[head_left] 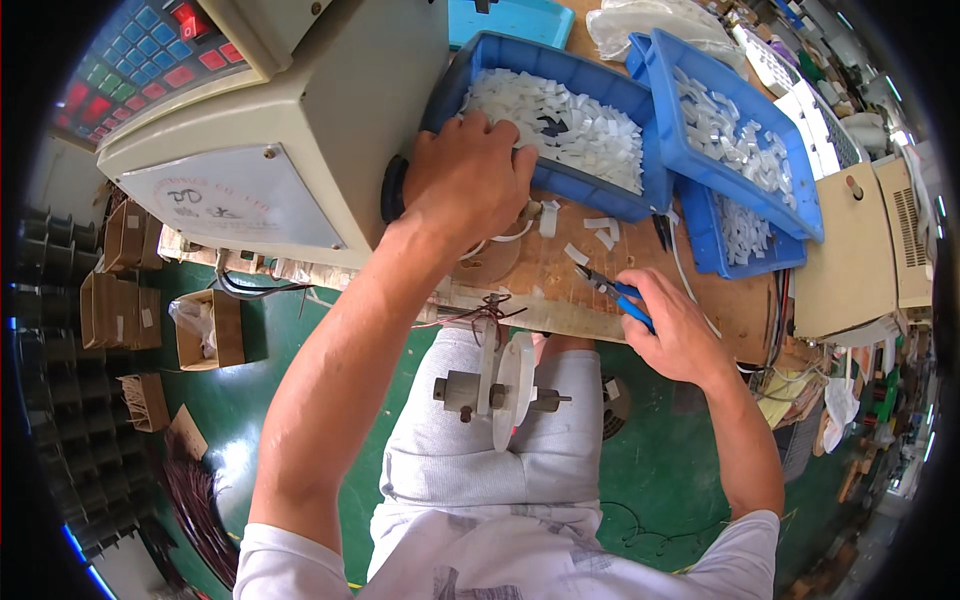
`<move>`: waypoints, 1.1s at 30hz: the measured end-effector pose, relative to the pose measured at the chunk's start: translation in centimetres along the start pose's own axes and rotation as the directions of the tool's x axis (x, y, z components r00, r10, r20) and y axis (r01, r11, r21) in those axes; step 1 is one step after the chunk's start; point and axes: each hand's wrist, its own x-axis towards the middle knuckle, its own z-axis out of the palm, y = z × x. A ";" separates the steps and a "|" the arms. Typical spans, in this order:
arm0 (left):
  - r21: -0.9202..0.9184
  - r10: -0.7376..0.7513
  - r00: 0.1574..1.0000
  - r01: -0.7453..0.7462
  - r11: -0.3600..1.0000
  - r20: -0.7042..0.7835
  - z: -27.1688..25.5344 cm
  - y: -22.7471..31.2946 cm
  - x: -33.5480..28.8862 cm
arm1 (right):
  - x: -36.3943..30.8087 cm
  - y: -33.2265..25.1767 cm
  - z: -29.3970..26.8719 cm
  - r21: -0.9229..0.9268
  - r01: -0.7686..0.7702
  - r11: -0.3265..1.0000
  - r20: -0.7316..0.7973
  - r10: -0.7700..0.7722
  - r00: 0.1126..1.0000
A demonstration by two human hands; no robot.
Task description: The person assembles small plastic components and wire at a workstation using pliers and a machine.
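My left hand [465,175] reaches over the near left corner of a blue bin [600,195] of small white plastic pieces [590,110]. Its fingers bend downward with the thumb apart; the fingertips are hidden, and no held thing shows. Beside the wrist is a black knob [394,190] on the beige machine. My right hand [680,330] is closed round blue-handled pliers [637,310] above the wooden bench. The pliers' dark jaws point left, close to a loose white piece [576,254]. More loose white pieces [605,230] lie just beyond.
A beige machine [350,110] with a keypad stands left. Two blue bins [690,165] of white pieces are stacked at right, near a beige box [850,250]. A metal shaft with a white disc [515,390] juts over my lap. Cables hang below the bench edge [570,315].
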 end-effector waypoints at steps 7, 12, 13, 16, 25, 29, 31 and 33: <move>-0.117 0.039 0.988 -0.057 0.992 -0.150 -0.2 -0.2 0.0 | 1.2 -1.0 -0.9 0.080 -0.007 0.997 0.037 0.004 0.999; -0.453 0.046 0.939 -0.207 0.867 -0.340 -3.3 0.7 -6.2 | 1.7 -1.0 -2.1 0.168 -0.076 0.983 0.246 0.033 0.969; -0.540 0.036 0.982 -0.133 0.831 -0.187 -3.7 0.8 -7.5 | 2.0 -0.6 -2.1 0.167 -0.081 0.983 0.246 0.038 0.968; -0.647 0.029 0.997 0.026 0.762 0.074 -3.7 1.4 -9.1 | 2.8 0.2 -1.9 0.134 0.128 0.983 0.206 -0.154 0.966; -0.834 0.029 0.925 0.327 0.445 0.378 -1.3 1.9 -8.3 | 5.3 -2.9 -3.2 0.143 0.000 0.990 0.363 -0.052 0.930; -0.860 0.050 0.934 0.302 0.412 0.352 -1.0 1.7 -8.3 | 5.0 -2.8 -2.8 0.108 0.044 0.993 0.315 -0.076 0.946; -0.863 0.050 0.933 0.308 0.400 0.356 -1.0 1.8 -8.2 | 4.8 -2.7 -2.6 0.106 0.074 0.992 0.268 -0.100 0.958; -0.866 0.049 0.932 0.314 0.389 0.360 -0.9 1.8 -8.3 | 4.6 -2.6 -2.6 0.052 0.161 0.986 0.221 -0.169 0.961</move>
